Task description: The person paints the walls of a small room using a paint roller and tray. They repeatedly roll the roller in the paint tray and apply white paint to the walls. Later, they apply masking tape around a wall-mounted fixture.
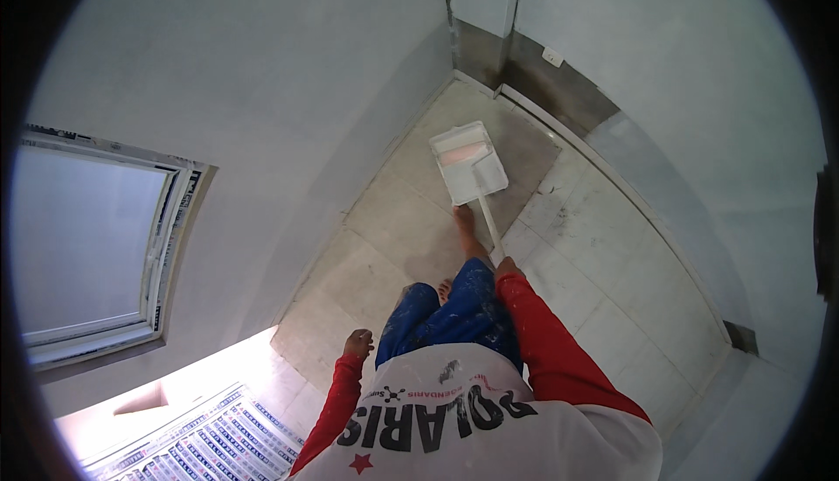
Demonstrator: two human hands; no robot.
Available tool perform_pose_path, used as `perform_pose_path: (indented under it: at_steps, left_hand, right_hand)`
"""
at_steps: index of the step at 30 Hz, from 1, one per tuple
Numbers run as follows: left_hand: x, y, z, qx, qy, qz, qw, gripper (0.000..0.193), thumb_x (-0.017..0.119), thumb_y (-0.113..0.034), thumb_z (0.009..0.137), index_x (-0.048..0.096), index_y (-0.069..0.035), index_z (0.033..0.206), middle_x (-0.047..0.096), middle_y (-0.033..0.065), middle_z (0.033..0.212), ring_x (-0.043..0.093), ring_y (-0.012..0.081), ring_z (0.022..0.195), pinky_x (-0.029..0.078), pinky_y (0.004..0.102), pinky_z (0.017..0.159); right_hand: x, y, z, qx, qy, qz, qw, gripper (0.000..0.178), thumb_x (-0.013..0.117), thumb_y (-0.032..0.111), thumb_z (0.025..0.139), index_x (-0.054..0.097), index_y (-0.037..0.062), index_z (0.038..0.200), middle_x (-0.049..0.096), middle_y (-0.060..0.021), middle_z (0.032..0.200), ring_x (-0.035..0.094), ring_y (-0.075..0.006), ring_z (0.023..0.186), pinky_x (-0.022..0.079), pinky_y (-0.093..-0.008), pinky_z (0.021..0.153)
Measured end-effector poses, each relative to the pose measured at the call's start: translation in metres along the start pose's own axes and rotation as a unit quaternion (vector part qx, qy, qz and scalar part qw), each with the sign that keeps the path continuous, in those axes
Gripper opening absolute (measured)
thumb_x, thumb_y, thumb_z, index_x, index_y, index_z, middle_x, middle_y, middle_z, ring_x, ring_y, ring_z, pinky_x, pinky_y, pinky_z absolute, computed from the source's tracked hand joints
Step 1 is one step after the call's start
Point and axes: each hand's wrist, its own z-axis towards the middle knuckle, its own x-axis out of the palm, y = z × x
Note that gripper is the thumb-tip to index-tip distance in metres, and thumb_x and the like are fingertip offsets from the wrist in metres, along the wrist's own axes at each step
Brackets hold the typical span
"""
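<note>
My right hand (507,266) is closed round the end of a pale roller pole (491,223). The pole slants away from me to a paint roller (465,153) with a pinkish-white sleeve, which lies in a white paint tray (483,189). The tray sits on the floor tiles near the far corner. One bare foot (461,213) is at the tray's near edge. Beside my left hip hangs my left hand (358,342), its fingers curled with nothing visible in them.
Pale walls (288,70) meet at the corner beyond the tray. Darker unpainted patches (559,88) surround a white wall outlet (552,57). A framed window (96,245) is at left. Printed protective film (210,437) lies at lower left. Smudged floor tiles (603,254) extend to the right.
</note>
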Motion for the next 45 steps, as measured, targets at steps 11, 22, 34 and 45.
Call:
perform_pose_path:
  at_steps: [11,22,34,45]
  left_hand:
    - [-0.007,0.036,-0.008,-0.059,-0.016,-0.086,0.994,0.037,0.056,-0.030,0.089,0.056,-0.006,0.117,0.065,0.0120,0.089,0.064,0.0208,0.065,0.049,0.0352,0.051]
    - [0.028,0.008,0.005,-0.006,0.023,-0.035,0.999,0.040,0.057,-0.032,0.090,0.056,-0.004,0.118,0.066,0.0110,0.087,0.065,0.0182,0.066,0.049,0.0295,0.050]
    - [0.020,0.012,0.001,-0.114,0.007,-0.077,0.990,0.037,0.057,-0.035,0.091,0.057,-0.007,0.116,0.067,0.0110,0.091,0.067,0.0199,0.069,0.050,0.0315,0.052]
    - [-0.061,-0.056,0.035,0.040,-0.101,-0.147,0.983,0.034,0.055,-0.028,0.093,0.055,-0.007,0.120,0.065,0.0095,0.088,0.064,0.0167,0.066,0.047,0.0281,0.050]
  right_hand:
    - [-0.027,-0.108,-0.014,-0.052,0.044,-0.072,0.995,0.037,0.047,0.030,0.093,0.049,0.0006,0.116,0.063,-0.0303,0.106,0.061,-0.0445,0.101,0.051,-0.0506,0.086]
    - [-0.081,-0.095,-0.006,-0.135,0.008,-0.064,0.989,0.040,0.050,0.037,0.094,0.056,-0.0014,0.103,0.064,-0.0276,0.098,0.061,-0.0458,0.095,0.050,-0.0494,0.080]
    - [-0.145,-0.143,-0.037,-0.078,0.077,-0.117,0.987,0.040,0.048,0.038,0.094,0.055,-0.0007,0.100,0.064,-0.0263,0.093,0.063,-0.0440,0.088,0.050,-0.0502,0.075]
    - [-0.169,-0.106,0.007,-0.098,0.070,-0.128,0.984,0.039,0.049,0.038,0.094,0.056,0.0003,0.098,0.064,-0.0196,0.081,0.064,-0.0347,0.072,0.050,-0.0453,0.065]
